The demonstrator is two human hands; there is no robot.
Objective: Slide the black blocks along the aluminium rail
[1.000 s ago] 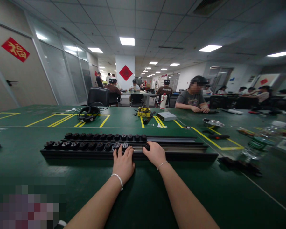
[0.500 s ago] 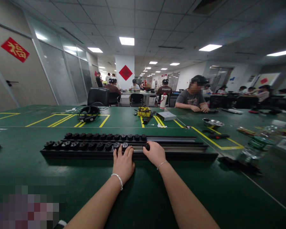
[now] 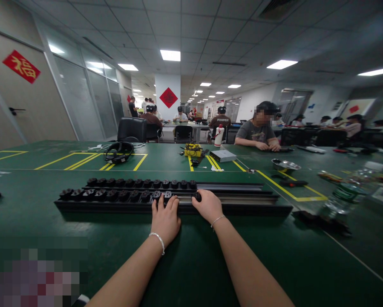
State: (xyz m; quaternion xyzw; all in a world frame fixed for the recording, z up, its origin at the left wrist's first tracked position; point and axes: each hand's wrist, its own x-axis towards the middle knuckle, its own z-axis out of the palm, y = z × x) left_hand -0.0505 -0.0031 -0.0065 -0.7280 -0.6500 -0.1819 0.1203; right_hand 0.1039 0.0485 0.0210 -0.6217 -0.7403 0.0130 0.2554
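A long black rail (image 3: 242,200) lies across the green table (image 3: 185,264) in front of me. Its left half carries two rows of several small black round parts (image 3: 114,195). My left hand (image 3: 165,219) rests on the near rail with fingers stretched flat, fingertips touching the last parts in the near row. My right hand (image 3: 207,205) is curled, its thumb and fingers pinched on one small black round part (image 3: 197,196) sitting on the rail just right of that row. Both wrists wear thin bracelets.
A clear plastic bottle (image 3: 338,200) and a dark flat tool (image 3: 322,221) lie to the right. Farther back sit a black headset (image 3: 118,152), a yellow box (image 3: 193,149), a grey box (image 3: 222,155), a metal dish (image 3: 283,164). A seated person (image 3: 258,134) works across the table.
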